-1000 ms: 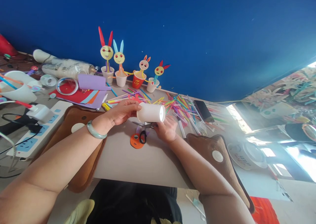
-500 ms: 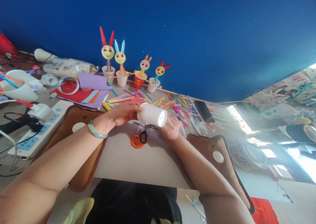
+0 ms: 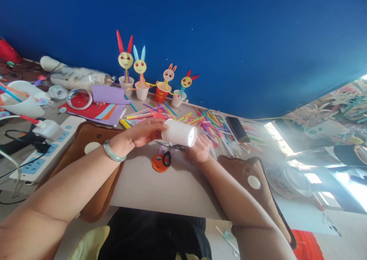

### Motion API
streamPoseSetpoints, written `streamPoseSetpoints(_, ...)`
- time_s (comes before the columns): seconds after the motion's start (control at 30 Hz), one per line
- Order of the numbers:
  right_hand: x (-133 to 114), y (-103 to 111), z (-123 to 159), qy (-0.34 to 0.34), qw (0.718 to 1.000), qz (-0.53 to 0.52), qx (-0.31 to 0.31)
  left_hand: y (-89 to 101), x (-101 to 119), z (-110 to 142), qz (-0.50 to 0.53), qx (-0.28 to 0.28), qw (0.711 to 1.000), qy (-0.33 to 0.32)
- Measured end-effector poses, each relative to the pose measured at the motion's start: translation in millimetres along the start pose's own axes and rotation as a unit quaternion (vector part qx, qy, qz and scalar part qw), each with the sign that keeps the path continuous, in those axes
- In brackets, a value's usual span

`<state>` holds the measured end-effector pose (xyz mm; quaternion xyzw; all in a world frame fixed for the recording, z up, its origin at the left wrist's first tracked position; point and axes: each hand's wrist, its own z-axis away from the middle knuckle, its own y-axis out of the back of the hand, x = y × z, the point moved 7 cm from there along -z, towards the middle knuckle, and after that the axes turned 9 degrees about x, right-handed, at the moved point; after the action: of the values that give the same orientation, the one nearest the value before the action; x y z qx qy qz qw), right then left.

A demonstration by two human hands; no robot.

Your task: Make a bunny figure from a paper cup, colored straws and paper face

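A white paper cup (image 3: 178, 133) is tipped on its side above the table, its base facing right and toward me. My left hand (image 3: 147, 133) grips it at the left end, thumb on top. My right hand (image 3: 199, 149) is beside the base with curled fingers, partly hidden by the cup; what they hold, if anything, I cannot make out. Below the cup lie scissors (image 3: 166, 159) with black handles. Partly under their handles is an orange round face (image 3: 159, 163) with an eye stuck on it. A red paper shape (image 3: 158, 113) shows just behind my left hand.
Several bunny figures in cups (image 3: 142, 90) stand along the blue wall. Colourful sticks (image 3: 212, 124) and a phone (image 3: 237, 129) lie behind my hands. Brown cushions (image 3: 86, 164) flank the work spot. A power strip (image 3: 43, 153) with cables and coloured paper (image 3: 107, 96) are at left.
The cup and my left hand have shifted slightly to the right. My right hand has barely moved; the scissors and orange face lie as before.
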<state>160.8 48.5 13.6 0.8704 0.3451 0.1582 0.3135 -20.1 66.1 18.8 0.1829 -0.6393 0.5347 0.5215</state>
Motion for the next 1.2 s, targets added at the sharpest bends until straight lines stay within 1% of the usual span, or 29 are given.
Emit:
streamPoseSetpoints(0.07, -1, 0, 0, 0.007, 1.000, 0.010, 0.004, -0.8, 0, 0, 0.001, 0.001, 1.000, 0.002)
streamPoseSetpoints(0.2, -3, 4, 0, 0.021, 0.999, 0.008, 0.033, -2.9, 0, 2, -0.002, 0.006, 1.000, 0.010)
streamPoseSetpoints(0.4, 4, 2, 4, -0.019, 0.998, -0.061, 0.029, -4.0, 4, 3, -0.019, -0.003, 1.000, -0.016)
streamPoseSetpoints(0.5, 2, 0, 4, -0.008, 1.000, -0.014, 0.025, -2.3, 5, 2, -0.026, 0.005, 0.999, -0.025)
streamPoseSetpoints(0.57, 0, 0, 0, -0.002, 0.999, 0.035, 0.024, 0.3, 6, 0, -0.027, 0.021, 0.999, -0.034)
streamPoseSetpoints(0.63, -3, 1, -4, 0.000, 0.998, 0.059, 0.027, 4.9, 7, -3, -0.028, 0.046, 0.997, -0.047)
streamPoseSetpoints(0.73, -7, 4, -10, 0.002, 0.998, 0.062, 0.021, 18.2, 12, -9, -0.040, 0.108, 0.990, -0.085)
streamPoseSetpoints(0.8, -10, 5, -12, 0.007, 0.997, 0.071, 0.010, 29.3, 19, -10, -0.072, 0.157, 0.976, -0.130)
streamPoseSetpoints(0.87, -14, 7, -12, 0.017, 0.998, 0.066, 0.001, 37.6, 29, -7, -0.151, 0.200, 0.950, -0.185)
streamPoseSetpoints(0.93, -20, 11, -13, 0.013, 0.999, 0.033, 0.013, 38.8, 38, -1, -0.261, 0.228, 0.908, -0.238)
streamPoseSetpoints(0.97, -22, 14, -14, 0.001, 1.000, 0.012, 0.027, 36.2, 42, 2, -0.317, 0.231, 0.882, -0.260)
streamPoseSetpoints(1.0, -23, 17, -15, -0.016, 0.999, -0.006, 0.043, 31.4, 44, 5, -0.371, 0.226, 0.856, -0.280)
streamPoseSetpoints(1.07, -23, 23, -18, -0.057, 0.995, -0.038, 0.075, 17.5, 44, 8, -0.467, 0.194, 0.801, -0.321)
streamPoseSetpoints(1.13, -21, 26, -20, -0.088, 0.988, -0.074, 0.100, 1.8, 37, 10, -0.544, 0.145, 0.745, -0.358)
streamPoseSetpoints(1.2, -16, 24, -21, -0.111, 0.981, -0.113, 0.114, -11.1, 28, 11, -0.597, 0.094, 0.697, -0.387)
